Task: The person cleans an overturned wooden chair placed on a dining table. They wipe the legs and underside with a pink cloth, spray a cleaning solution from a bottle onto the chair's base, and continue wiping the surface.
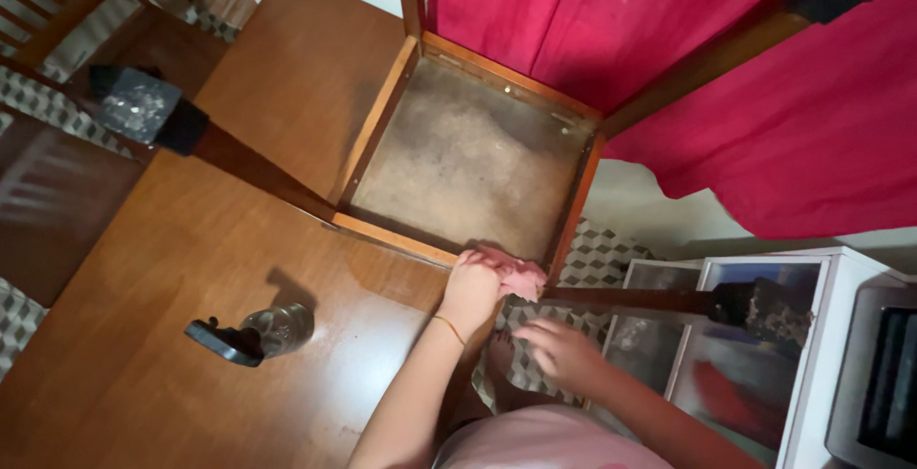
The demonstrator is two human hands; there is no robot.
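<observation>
Left hand (471, 287): fingers closed on pink cloth (516, 276) at upturned stool (468, 159) corner. Right hand (562, 350): fingers spread (empty), below stool.

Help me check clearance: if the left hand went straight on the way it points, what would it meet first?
Probably the pink cloth the left hand already presses; just beyond is the upturned chair's wooden frame.
</observation>
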